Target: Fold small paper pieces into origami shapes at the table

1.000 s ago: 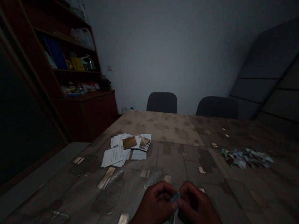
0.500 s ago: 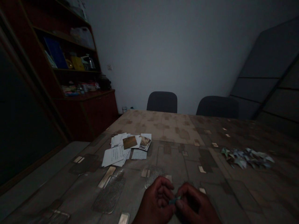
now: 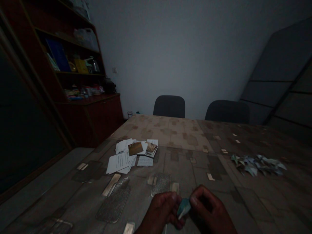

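Observation:
Near the front edge of the view, my left hand (image 3: 164, 209) pinches a small folded blue-green paper (image 3: 184, 207) by its left side. The fingers of my right hand (image 3: 207, 206) are closed on the paper's upper right edge. A pale tip of the paper points down between the two hands. Both hands are just above the patterned tablecloth (image 3: 190, 138). To the right on the table lies a heap of crumpled or folded papers (image 3: 258, 165).
Loose printed cards (image 3: 119, 162) and picture cards (image 3: 135, 148) lie spread at the left middle of the table. Two dark chairs (image 3: 169, 106) stand at the far side. A red-brown cabinet (image 3: 102, 112) with filled shelves is at the left.
The paper has turned and now shows a larger blue-green face. My left fingers have come forward and round it; my right hand has shifted slightly right and up.

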{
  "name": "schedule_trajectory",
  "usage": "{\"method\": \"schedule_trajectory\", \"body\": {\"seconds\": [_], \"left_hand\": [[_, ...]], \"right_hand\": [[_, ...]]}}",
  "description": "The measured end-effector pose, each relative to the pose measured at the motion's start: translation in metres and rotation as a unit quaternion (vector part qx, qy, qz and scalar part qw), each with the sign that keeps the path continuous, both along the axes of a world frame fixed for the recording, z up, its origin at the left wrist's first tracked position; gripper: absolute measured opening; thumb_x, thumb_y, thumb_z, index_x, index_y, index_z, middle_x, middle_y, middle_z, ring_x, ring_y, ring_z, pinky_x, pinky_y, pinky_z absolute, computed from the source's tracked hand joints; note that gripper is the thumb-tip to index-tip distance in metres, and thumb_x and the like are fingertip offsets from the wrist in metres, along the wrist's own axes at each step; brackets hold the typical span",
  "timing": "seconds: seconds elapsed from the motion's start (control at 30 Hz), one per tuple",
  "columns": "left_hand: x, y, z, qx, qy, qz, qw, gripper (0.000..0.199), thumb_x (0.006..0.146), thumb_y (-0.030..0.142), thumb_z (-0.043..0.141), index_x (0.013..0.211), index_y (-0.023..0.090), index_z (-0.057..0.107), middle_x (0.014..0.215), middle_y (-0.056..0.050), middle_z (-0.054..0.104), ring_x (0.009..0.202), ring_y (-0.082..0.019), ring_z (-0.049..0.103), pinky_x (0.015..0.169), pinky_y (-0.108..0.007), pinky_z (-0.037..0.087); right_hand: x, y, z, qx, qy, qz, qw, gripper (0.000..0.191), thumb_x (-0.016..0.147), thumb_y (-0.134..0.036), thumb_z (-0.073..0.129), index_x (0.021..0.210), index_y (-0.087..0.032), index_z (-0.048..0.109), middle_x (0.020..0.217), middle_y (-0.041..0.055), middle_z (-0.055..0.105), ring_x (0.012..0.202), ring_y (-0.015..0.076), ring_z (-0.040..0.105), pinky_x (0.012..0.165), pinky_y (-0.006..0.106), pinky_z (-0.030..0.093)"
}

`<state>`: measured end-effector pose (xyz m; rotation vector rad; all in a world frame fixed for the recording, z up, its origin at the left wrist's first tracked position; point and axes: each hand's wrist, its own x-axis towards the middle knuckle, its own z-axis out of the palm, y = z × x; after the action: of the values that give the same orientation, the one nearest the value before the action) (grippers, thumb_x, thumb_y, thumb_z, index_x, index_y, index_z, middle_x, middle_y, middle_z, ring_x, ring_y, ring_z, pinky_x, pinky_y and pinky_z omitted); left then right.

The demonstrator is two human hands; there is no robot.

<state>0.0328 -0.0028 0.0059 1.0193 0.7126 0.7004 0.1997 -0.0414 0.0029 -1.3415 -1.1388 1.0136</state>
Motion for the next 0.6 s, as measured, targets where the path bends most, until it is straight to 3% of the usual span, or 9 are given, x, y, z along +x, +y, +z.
{"method": "schedule_trajectory", "body": {"seconds": [0.17, 0.37, 0.6], "left_hand": [[-0.001, -0.002, -0.004, 0.032, 0.080, 0.001, 0.996, 0.051, 0.059, 0.057, 0.084, 0.079, 0.012, 0.069, 0.061, 0.000, 0.060, 0.055, -0.013, 0.055, 0.056, -0.024, 0.040], [-0.002, -0.003, -0.004, 0.059, 0.103, 0.030, 0.992, 0.044, 0.059, 0.041, 0.087, 0.089, 0.012, 0.072, 0.063, 0.001, 0.061, 0.057, -0.013, 0.056, 0.056, -0.023, 0.040], [-0.001, -0.004, 0.008, 0.014, 0.090, -0.024, 0.996, 0.041, 0.067, 0.052, 0.078, 0.073, 0.012, 0.068, 0.061, -0.002, 0.065, 0.052, -0.013, 0.057, 0.056, -0.024, 0.044]], "right_hand": [[0.001, 0.000, -0.001, 0.005, -0.016, -0.002, 1.000, 0.050, 0.073, -0.067, 0.067, 0.063, -0.020, 0.053, 0.058, -0.0052, 0.045, 0.056, 0.0146, 0.043, 0.055, 0.025, 0.032], [-0.002, -0.002, 0.000, -0.011, -0.009, 0.007, 1.000, 0.049, 0.073, -0.067, 0.067, 0.064, -0.020, 0.054, 0.057, -0.0052, 0.045, 0.055, 0.0138, 0.042, 0.054, 0.024, 0.032], [-0.006, -0.006, 0.006, -0.004, -0.019, 0.028, 0.999, 0.052, 0.076, -0.071, 0.061, 0.064, -0.021, 0.055, 0.057, -0.0034, 0.050, 0.056, 0.0157, 0.048, 0.054, 0.026, 0.036]]}}
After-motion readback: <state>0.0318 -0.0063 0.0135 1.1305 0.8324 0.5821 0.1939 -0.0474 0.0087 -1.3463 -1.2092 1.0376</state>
